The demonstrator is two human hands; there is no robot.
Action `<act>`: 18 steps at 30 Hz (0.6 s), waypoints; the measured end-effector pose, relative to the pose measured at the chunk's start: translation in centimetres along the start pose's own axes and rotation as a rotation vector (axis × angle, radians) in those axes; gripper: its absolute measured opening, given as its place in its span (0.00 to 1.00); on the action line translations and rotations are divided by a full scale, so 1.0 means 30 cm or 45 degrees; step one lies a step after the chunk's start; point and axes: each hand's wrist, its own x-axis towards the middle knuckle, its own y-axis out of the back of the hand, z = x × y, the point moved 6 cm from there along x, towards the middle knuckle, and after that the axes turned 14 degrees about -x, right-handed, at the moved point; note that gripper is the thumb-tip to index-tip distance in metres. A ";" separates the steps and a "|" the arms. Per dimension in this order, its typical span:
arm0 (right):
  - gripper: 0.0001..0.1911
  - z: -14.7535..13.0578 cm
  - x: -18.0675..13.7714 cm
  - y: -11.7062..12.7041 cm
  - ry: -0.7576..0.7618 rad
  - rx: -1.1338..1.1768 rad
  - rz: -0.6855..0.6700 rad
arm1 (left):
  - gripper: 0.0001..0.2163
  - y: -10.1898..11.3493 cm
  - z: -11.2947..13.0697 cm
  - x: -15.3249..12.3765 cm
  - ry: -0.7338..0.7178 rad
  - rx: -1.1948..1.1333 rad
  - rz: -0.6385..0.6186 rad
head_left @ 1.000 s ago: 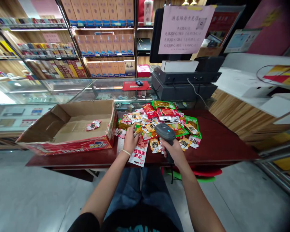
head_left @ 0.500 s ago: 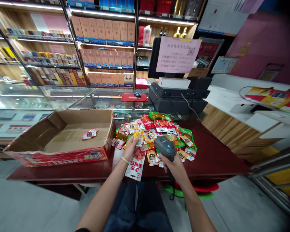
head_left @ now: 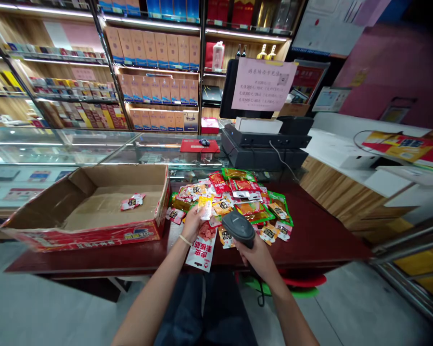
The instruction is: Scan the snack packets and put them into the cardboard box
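Pinched in my left hand (head_left: pixel 194 223) is a small yellow-and-white snack packet (head_left: pixel 205 206), held over the near edge of a heap of snack packets (head_left: pixel 245 185). My right hand (head_left: pixel 255 254) is wrapped round a black barcode scanner (head_left: pixel 238 227), whose head points left toward that packet. Beneath my left hand, a larger white-and-red snack bag (head_left: pixel 201 250) lies near the table's front edge. To the left stands an open cardboard box (head_left: pixel 119 234) with a couple of small pink-and-white packets (head_left: pixel 133 202) inside.
The dark red table (head_left: pixel 321 230) carries the box and the heap. Behind it are a glass counter (head_left: pixel 155 149), a monitor with a pink notice (head_left: pixel 263 86), a cash drawer (head_left: pixel 267 156) and a mouse (head_left: pixel 204 142) on a red mat. Red and green stools (head_left: pixel 303 286) sit under the table.
The scanner has shifted slightly left and tilted toward the packet in my left hand. A blue light on its top no longer shows. My left hand stays nearly in place.
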 end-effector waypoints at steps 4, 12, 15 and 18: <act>0.24 -0.034 -0.003 0.007 -0.004 0.049 0.013 | 0.23 -0.018 0.011 -0.014 -0.042 0.074 0.017; 0.22 -0.123 0.024 0.032 0.043 0.087 0.060 | 0.16 -0.203 0.286 -0.106 -0.460 0.597 -0.015; 0.22 -0.151 0.046 0.009 0.096 0.092 0.031 | 0.15 -0.220 0.473 -0.142 -0.605 0.855 -0.013; 0.23 -0.178 0.069 -0.038 0.094 0.108 -0.007 | 0.15 -0.172 0.651 -0.174 -0.719 1.124 0.031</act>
